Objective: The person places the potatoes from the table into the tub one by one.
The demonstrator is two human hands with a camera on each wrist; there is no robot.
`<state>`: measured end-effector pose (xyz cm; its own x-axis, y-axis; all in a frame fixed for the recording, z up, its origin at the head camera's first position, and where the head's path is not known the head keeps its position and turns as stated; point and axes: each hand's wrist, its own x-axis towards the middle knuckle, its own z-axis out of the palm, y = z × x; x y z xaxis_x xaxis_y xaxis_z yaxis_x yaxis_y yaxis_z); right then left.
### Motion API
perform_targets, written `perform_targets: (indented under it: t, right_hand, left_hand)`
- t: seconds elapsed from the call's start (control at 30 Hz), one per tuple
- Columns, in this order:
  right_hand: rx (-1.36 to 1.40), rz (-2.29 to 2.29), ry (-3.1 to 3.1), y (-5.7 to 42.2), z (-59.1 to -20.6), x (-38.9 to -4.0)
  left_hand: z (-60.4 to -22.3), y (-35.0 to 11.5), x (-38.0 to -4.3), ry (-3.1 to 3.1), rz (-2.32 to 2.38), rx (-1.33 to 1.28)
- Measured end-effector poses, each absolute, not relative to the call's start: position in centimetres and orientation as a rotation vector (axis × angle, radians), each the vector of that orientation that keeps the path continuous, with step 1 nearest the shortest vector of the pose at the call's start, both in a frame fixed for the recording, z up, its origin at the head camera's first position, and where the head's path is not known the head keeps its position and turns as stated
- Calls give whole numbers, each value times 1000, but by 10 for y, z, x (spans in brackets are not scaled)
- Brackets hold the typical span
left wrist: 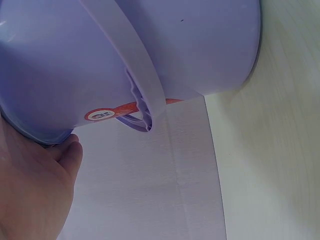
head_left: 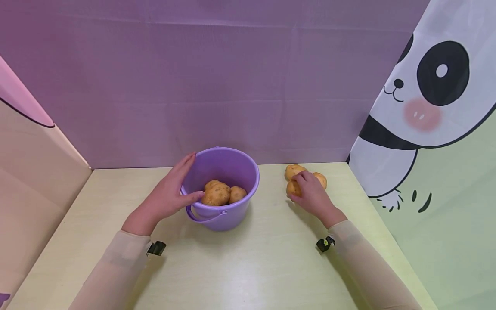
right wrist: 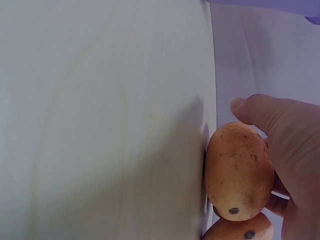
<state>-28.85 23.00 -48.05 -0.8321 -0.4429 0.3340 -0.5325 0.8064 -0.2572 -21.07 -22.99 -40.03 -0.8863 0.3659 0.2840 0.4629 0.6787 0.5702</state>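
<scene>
A purple bucket [head_left: 221, 218] stands upright on the table with several potatoes [head_left: 216, 194] inside. My left hand [head_left: 167, 193] holds its left rim, the thumb reaching over the edge; in the left wrist view the fingers of that hand [left wrist: 70, 157] lie at the rim. Over on the right, my right hand [head_left: 311, 196] grips a potato [right wrist: 239, 172], the thumb on one side and the fingers partly hidden behind it. Two more potatoes touch or lie close to this one: one behind [head_left: 295, 169] and one to the right [head_left: 321, 180].
The pale wooden table [head_left: 240, 267] extends in front of the bucket and between both arms. A purple cloth wall [head_left: 232, 86] rises along its back edge. On the right stands a panel with a panda picture [head_left: 422, 94]. The bucket's handle [head_left: 207, 219] hangs down in front.
</scene>
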Motion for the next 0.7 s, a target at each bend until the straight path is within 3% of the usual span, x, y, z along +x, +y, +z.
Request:
perform_targets:
  t: [0.7]
  right_hand:
    - [728,514,-2767,230,-486,-292]
  left_hand:
    - [-399,-230,-210,-2753,-998,-664]
